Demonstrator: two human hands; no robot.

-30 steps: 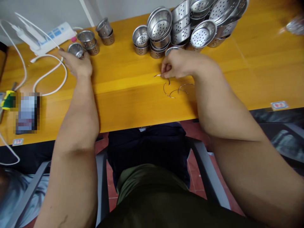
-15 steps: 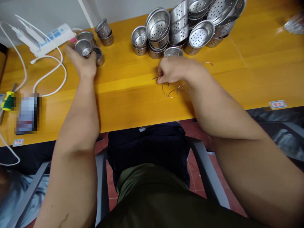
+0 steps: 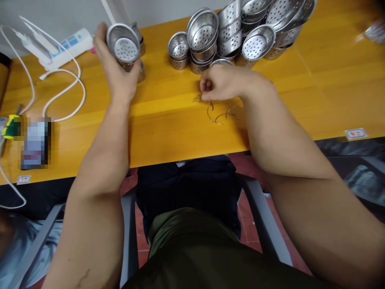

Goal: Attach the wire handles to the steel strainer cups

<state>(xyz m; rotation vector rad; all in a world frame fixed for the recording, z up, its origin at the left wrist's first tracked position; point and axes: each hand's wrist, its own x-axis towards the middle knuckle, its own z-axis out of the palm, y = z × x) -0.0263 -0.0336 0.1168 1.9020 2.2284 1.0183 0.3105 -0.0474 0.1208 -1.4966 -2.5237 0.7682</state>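
Observation:
In the head view, my left hand (image 3: 118, 78) is wrapped round a perforated metal cup (image 3: 124, 43), raised and tilted so its open mouth faces me. Small metal cups (image 3: 141, 74) stand on the table behind it, partly hidden. My right hand (image 3: 222, 82) is low over the table with its fingers pinched together. Thin curved wire pieces (image 3: 215, 116) lie at and below its fingertips; one appears to touch them, but whether it is gripped is hard to see. Just behind that hand shows the rim of another cup (image 3: 221, 62).
Stacks of perforated metal cups (image 3: 203, 36) fill the back of the yellow table (image 3: 168, 132). On the left are a white power strip (image 3: 69, 48) with cables, a blurred-out phone (image 3: 35, 144) and a yellow-green handled tool (image 3: 11, 126). A clear plastic item (image 3: 375, 32) lies at far right.
My left hand has lifted a cup from the group at the back left and moved it slightly right and up. My right hand has stayed almost in place by the wires.

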